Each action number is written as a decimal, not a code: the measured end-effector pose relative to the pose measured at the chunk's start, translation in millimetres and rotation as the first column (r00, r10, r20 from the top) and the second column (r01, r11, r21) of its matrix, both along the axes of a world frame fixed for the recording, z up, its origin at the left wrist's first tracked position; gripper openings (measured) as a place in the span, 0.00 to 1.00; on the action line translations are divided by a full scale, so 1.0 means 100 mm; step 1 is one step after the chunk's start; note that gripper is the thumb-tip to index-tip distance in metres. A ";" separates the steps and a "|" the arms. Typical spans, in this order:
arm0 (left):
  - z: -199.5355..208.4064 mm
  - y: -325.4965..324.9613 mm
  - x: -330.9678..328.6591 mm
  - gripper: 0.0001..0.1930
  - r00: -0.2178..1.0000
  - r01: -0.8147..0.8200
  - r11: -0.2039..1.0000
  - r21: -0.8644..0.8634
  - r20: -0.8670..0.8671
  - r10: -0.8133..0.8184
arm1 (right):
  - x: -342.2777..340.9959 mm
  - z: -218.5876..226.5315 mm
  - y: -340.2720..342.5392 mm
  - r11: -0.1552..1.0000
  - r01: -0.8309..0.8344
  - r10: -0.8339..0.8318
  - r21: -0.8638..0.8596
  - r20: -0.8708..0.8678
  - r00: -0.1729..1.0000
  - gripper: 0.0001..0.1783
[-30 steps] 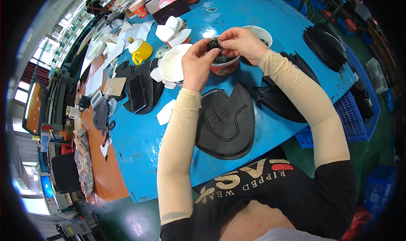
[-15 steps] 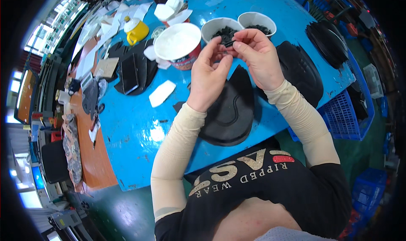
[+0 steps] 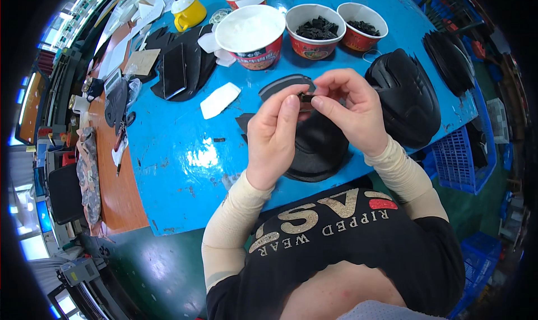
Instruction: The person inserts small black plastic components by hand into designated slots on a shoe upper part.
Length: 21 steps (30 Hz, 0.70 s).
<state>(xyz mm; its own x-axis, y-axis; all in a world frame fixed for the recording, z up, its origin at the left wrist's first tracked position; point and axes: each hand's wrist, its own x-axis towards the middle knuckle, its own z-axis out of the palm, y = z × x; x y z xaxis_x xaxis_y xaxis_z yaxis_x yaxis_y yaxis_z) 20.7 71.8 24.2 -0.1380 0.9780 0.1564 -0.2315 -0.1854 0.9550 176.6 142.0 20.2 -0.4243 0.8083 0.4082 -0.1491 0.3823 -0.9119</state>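
A small black piece [image 3: 306, 97] is pinched between the fingertips of my left hand [image 3: 274, 134] and my right hand [image 3: 355, 110], both closed on it. Its exact kind is too small to tell. Beneath my hands lies a dark, rounded, padded black panel [image 3: 316, 157] near the table's front edge, partly covered by them. Just beyond my fingers stand two red-and-white paper tubs, a larger tub [image 3: 315, 49] and a smaller tub [image 3: 361, 38], both holding many small black pieces. To the right of my right hand rests a stack of moulded black panels [image 3: 404, 104].
A white-topped paper tub [image 3: 250, 28], a yellow mug [image 3: 190, 14] and a black phone [image 3: 174, 71] on black sheets stand left and back. A white cut piece [image 3: 220, 101] lies on the blue table [image 3: 174, 199]. Blue crates [image 3: 458, 160] sit beyond its right edge.
Both hands have come nearer to me and lower, away from the tubs, with the small black piece still between the fingertips. The view has shifted, showing the tubs more fully.
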 end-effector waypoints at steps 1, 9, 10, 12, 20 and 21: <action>0.00 -0.06 0.01 0.15 0.999 0.009 1.000 -0.028 0.054 -0.007 | -0.01 -0.02 -0.04 1.000 0.032 -0.032 -0.002 -0.027 0.999 0.12; -0.26 -0.28 -0.02 0.16 0.947 -0.014 0.998 -0.068 0.320 0.035 | -0.08 -0.13 -0.35 0.994 -0.065 0.064 -0.092 -0.014 0.998 0.10; -0.28 -0.34 -0.05 0.16 0.947 -0.013 0.997 -0.077 0.319 0.037 | -0.06 -0.11 -0.35 0.993 -0.065 0.064 -0.101 -0.015 0.998 0.10; -0.32 -0.43 -0.13 0.15 0.992 -0.035 0.995 -0.089 0.115 0.045 | -0.01 -0.10 -0.31 1.000 0.016 -0.017 0.018 0.054 0.998 0.10; -0.34 -0.52 -0.04 0.14 0.882 -0.154 0.954 0.259 -0.400 0.250 | -0.04 -0.14 -0.49 0.974 -0.059 0.043 -0.221 -0.076 0.996 0.08; -0.35 -0.55 -0.03 0.15 0.911 -0.170 0.965 0.198 -0.342 0.230 | -0.04 -0.15 -0.49 0.973 -0.059 0.044 -0.224 -0.074 0.996 0.08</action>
